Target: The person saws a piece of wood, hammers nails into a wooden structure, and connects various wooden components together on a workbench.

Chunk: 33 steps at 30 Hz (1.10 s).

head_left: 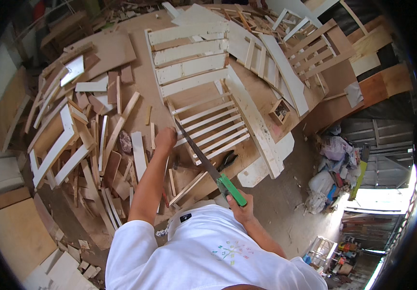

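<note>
My right hand (242, 208) is closed around the green handle (232, 189) of a handsaw. Its long dark blade (198, 153) runs up and left across the near left side of a slatted wooden frame (213, 122) with white slats. Beside the blade, my left hand (166, 138) is closed at the frame's left edge; its fingertips are mostly hidden. A pair of dark-handled pliers (227, 159) lies right of the blade. Touching the frame's far end is a larger panel of wide white boards (191, 53). Whether the teeth touch wood, I cannot tell.
Offcuts and painted wood strips (75, 140) are heaped on the left. A long white board (256, 125) borders the frame on the right, near a small wooden box (280, 112) of small pieces. Plastic bags (325, 171) pile up on the floor at right.
</note>
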Available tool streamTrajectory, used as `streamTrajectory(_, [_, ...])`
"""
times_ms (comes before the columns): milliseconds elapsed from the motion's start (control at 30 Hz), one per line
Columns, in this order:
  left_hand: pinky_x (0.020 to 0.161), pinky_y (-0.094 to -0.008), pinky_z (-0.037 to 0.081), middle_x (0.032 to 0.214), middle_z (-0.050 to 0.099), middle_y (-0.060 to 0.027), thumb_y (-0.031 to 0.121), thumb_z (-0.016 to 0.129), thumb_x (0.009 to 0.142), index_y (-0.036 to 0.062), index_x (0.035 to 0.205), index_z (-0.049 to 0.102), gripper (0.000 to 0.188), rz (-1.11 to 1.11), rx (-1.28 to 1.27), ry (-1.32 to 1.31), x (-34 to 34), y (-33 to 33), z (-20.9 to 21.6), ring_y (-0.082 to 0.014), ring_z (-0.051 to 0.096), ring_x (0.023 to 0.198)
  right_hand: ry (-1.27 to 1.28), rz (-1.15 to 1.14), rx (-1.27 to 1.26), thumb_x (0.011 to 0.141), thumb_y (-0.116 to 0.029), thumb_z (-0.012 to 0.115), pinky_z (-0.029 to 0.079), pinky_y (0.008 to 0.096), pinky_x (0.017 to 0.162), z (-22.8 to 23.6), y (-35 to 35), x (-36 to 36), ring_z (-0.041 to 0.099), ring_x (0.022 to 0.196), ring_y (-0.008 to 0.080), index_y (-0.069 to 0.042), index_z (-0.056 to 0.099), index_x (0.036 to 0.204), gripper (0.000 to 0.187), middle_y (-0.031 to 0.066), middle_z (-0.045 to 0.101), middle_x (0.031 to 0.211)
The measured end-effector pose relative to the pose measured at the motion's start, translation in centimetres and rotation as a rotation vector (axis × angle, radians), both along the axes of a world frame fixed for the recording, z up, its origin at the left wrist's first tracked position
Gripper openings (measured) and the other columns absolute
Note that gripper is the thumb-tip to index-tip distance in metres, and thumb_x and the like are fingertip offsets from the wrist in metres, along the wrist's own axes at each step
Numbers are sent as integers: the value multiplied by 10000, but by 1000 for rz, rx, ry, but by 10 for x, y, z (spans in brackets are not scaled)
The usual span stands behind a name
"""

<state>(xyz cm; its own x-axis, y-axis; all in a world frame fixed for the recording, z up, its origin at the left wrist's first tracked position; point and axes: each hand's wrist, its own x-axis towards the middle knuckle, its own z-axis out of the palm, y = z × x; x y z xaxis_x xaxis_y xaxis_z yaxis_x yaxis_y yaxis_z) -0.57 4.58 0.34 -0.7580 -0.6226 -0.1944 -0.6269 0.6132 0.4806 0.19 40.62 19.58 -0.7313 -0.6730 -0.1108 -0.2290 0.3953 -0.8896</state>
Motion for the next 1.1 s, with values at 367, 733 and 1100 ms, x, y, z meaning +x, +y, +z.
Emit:
streamTrajectory(367, [990, -532, 462, 1198, 662, -222, 348, 552, 992, 60, 1143, 694, 355, 443, -335, 219, 8, 33, 22, -413, 591, 1186, -130, 239, -389, 913, -141, 672, 404, 346, 514, -36, 45, -47, 519, 541, 223, -9, 592, 813, 184, 94, 523, 649])
streamTrajectory(733, [1189, -469, 340, 1597, 306, -309, 172, 723, 904, 57, 1198, 710, 316, 222, -76, 338, 114, 425, -19, -473, 366, 1446, 481, 198, -172, 875, -231, 722, 507, 509, 626, -127, 144, -189, 654, 737, 423, -92, 615, 934, 185, 180, 648, 806])
streamTrajectory(1100, [941, -439, 530, 1154, 742, -147, 401, 618, 949, 116, 1171, 748, 384, 861, 1139, -514, 224, 611, -164, -282, 697, 1108, 804, -5, 264, 821, -191, 724, 457, 489, 971, -171, 150, -284, 606, 1114, 313, -108, 610, 1230, 433, 96, 651, 1142])
